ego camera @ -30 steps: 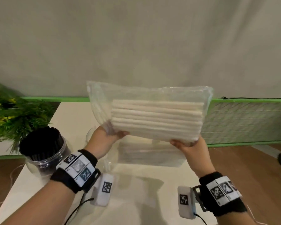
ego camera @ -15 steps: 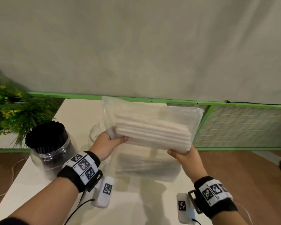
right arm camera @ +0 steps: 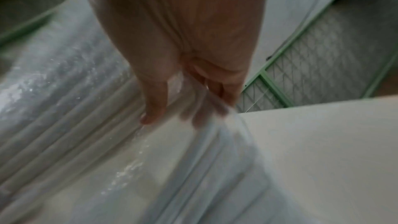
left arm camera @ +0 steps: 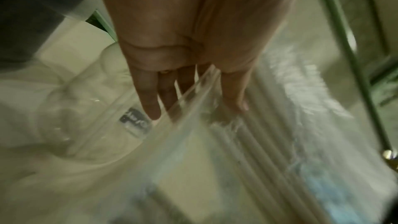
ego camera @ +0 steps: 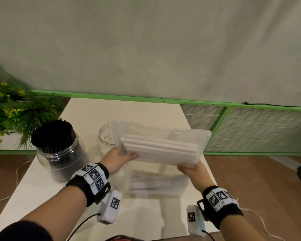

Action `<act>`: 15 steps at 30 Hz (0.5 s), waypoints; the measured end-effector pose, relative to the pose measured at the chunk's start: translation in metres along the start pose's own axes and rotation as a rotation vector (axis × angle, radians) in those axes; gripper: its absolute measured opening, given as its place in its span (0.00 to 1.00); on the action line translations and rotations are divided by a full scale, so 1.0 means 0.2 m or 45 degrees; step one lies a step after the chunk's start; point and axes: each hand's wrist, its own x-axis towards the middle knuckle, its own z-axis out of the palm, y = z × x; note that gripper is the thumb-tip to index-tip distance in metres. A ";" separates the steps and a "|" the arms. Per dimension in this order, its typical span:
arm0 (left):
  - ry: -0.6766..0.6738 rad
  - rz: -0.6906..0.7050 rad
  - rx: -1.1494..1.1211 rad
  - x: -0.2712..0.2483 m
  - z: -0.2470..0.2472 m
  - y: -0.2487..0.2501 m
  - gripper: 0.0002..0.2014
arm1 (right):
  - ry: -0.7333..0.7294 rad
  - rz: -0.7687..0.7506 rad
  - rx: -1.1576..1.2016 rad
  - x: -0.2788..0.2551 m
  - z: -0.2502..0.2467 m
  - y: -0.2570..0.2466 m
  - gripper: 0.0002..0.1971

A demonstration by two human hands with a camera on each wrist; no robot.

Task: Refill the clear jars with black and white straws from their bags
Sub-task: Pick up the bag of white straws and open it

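Nearest, both forearms in black wristbands with square-code tags; a small white tagged box hangs below each wrist, cables trailing.

Left hand (ego camera: 119, 158) pinches the open end of the clear plastic bag of white straws (ego camera: 161, 148): thumb on top, fingers (left arm camera: 148, 98) underneath, the bag's edge running between them in the left wrist view; right hand (ego camera: 192, 171) pinches the bag's opposite lower corner, thumb on the near face, fingers (right arm camera: 217, 89) behind the film. Both wrist views are blurred; finer detail of the grips cannot be told.

The bag hangs in the air between the hands, long side roughly level, above the glossy white table (ego camera: 47, 185); the white straws (ego camera: 159, 147) lie lengthwise inside, ends toward the left hand.

Below and between the hands, a second clear bag (ego camera: 156, 181) lies flat on the table; contents too blurred to tell.

Beyond the left hand, just past the bag's open end, a clear round jar (ego camera: 105, 142) stands upright; what it holds cannot be told.

Further left of the left hand, a clear round jar packed with upright black straws (ego camera: 56, 146); past it, green leafy foliage with yellow flecks (ego camera: 12, 115).

Beyond the right hand, a green-framed mesh panel (ego camera: 255, 131); farthest, a plain pale wall (ego camera: 146, 46).
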 end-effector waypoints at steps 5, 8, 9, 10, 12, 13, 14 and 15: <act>0.128 0.050 -0.033 -0.02 0.01 0.00 0.10 | 0.124 -0.121 0.076 -0.03 -0.01 -0.04 0.27; 0.054 -0.024 0.015 -0.02 0.02 -0.02 0.16 | 0.062 -0.029 -0.090 -0.03 0.01 0.03 0.26; 0.012 -0.055 0.045 -0.02 0.03 -0.03 0.20 | 0.012 0.031 -0.143 -0.02 0.02 0.06 0.26; -0.005 -0.062 0.068 -0.02 0.03 -0.04 0.19 | -0.016 0.058 -0.158 -0.02 0.02 0.08 0.26; 0.027 -0.029 0.034 -0.01 0.03 -0.04 0.16 | -0.026 0.035 -0.114 0.00 0.00 0.08 0.28; 0.028 -0.003 0.004 -0.01 0.03 -0.03 0.15 | -0.031 0.015 -0.083 0.00 -0.01 0.07 0.29; 0.026 0.022 -0.005 0.00 0.02 -0.01 0.14 | -0.035 -0.015 -0.045 0.00 -0.02 0.05 0.29; 0.021 0.046 -0.012 0.00 0.02 0.01 0.13 | -0.043 -0.038 -0.005 -0.01 -0.03 0.03 0.29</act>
